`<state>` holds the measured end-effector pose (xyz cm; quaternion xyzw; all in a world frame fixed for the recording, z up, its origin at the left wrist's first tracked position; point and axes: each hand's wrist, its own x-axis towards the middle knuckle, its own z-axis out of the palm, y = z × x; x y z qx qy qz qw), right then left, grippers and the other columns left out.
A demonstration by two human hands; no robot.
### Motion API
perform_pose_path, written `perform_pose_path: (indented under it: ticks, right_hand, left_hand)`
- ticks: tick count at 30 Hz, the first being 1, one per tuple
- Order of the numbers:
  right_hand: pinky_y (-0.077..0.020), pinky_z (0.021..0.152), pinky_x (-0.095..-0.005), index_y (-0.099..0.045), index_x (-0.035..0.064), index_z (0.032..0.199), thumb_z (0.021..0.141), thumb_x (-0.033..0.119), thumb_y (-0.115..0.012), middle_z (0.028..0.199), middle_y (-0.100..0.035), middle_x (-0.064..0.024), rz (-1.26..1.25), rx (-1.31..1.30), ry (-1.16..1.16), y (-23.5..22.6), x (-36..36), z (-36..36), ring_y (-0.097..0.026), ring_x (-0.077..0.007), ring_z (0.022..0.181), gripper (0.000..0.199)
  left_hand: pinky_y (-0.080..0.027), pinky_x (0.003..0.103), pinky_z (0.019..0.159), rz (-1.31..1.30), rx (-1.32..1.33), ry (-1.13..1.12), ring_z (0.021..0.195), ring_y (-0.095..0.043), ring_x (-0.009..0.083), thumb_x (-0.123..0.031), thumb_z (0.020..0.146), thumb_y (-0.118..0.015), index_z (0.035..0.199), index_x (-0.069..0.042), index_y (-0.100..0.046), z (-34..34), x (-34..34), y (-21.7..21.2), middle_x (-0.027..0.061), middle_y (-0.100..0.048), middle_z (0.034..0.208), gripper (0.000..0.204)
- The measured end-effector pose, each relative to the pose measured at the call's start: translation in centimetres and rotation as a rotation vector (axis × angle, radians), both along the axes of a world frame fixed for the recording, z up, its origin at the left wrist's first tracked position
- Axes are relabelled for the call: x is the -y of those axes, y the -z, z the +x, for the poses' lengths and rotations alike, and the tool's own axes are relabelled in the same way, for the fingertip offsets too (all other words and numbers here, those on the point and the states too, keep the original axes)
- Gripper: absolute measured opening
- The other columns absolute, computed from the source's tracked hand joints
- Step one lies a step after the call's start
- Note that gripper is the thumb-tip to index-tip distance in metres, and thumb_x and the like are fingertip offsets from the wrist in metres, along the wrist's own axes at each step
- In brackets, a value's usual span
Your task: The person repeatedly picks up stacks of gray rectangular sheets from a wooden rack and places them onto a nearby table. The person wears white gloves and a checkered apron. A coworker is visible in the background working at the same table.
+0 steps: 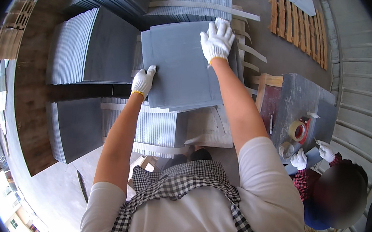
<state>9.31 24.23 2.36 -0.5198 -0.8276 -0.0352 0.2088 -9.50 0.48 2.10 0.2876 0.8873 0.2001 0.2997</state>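
A few square grey stone tiles point(182, 66) lie in a slightly fanned pile in front of me, their corners out of line. My left hand point(143, 81), in a white knit glove, grips the pile's left edge; its thumb shows and the other fingers are largely hidden. At the far right corner my right hand point(217, 40), gloved alike, rests on the top tile with its fingers spread, the tips reaching the far edge. Beneath the pile, a row of upright tiles point(158, 126) stands with pale strips along it.
More upright tile stacks point(72, 44) stand at the left and far side. On the right, a worktable point(304, 96) holds tape rolls point(298, 131); a co-worker's gloved hands point(299, 159) are at its near edge. A wooden pallet point(300, 26) lies at the far right.
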Motion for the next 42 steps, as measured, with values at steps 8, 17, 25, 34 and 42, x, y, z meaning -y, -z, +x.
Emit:
perform_pose_path:
  ticks: [8, 17, 25, 34, 42]
  right_hand:
    - [-0.0222, 0.115, -0.0634, -0.064, 0.0123, 0.117, 0.090, 0.043, -0.064, 0.146, -0.048, -0.0146, 0.009, -0.143, -0.506, -1.2, 7.7, -10.0, -0.037, -0.0400, 0.138, 0.041]
    - [-0.0313, 0.112, -0.0555, -0.067, 0.0126, 0.116, 0.087, 0.038, -0.068, 0.138, -0.055, -0.0121, 0.029, -0.152, -0.601, -3.0, 9.0, -1.9, -0.044, -0.0374, 0.133, 0.039]
    - [-0.0259, 0.113, -0.0567, -0.064, 0.0140, 0.121, 0.093, 0.047, -0.059, 0.144, -0.049, -0.0107, 0.073, 0.027, -0.172, -1.0, 1.6, -4.6, -0.036, -0.0354, 0.137, 0.043]
    - [-0.0292, 0.113, -0.0551, -0.067, 0.0106, 0.103, 0.081, 0.036, -0.075, 0.136, -0.056, -0.0115, 0.011, -0.267, -0.790, -0.7, 12.5, -14.5, -0.043, -0.0346, 0.130, 0.034]
    - [-0.0314, 0.116, -0.0567, -0.065, 0.0076, 0.106, 0.077, 0.033, -0.078, 0.130, -0.057, -0.0131, -0.163, -0.283, -0.816, -3.5, 23.1, -6.3, -0.046, -0.0363, 0.129, 0.040]
  left_hand:
    - [-0.048, 0.051, 0.094, -0.023, -0.035, 0.021, 0.107, -0.063, 0.0497, -0.059, 0.102, -0.045, 0.109, 0.009, -0.065, -0.3, 0.4, 0.8, 0.0349, -0.067, 0.108, 0.071]
    - [-0.054, 0.035, 0.064, 0.244, 0.486, -0.304, 0.069, -0.063, 0.0179, -0.044, 0.106, -0.042, 0.113, 0.002, -0.065, 0.3, 6.4, -1.1, 0.0111, -0.066, 0.081, 0.052]
    - [-0.048, 0.029, 0.051, 0.157, 0.614, -0.823, 0.057, -0.057, 0.0147, -0.040, 0.103, -0.051, 0.106, 0.000, -0.065, 6.2, 27.7, 3.1, 0.0086, -0.063, 0.072, 0.043]
    - [-0.049, 0.029, 0.052, -0.229, 0.688, -0.515, 0.060, -0.060, 0.0160, -0.046, 0.101, -0.056, 0.106, 0.000, -0.066, 12.6, 33.7, 2.4, 0.0085, -0.065, 0.076, 0.047]
    - [-0.054, 0.033, 0.055, -0.103, 0.654, -0.575, 0.062, -0.063, 0.0188, -0.041, 0.097, -0.055, 0.107, 0.000, -0.065, 10.1, 31.8, 3.2, 0.0121, -0.068, 0.081, 0.044]
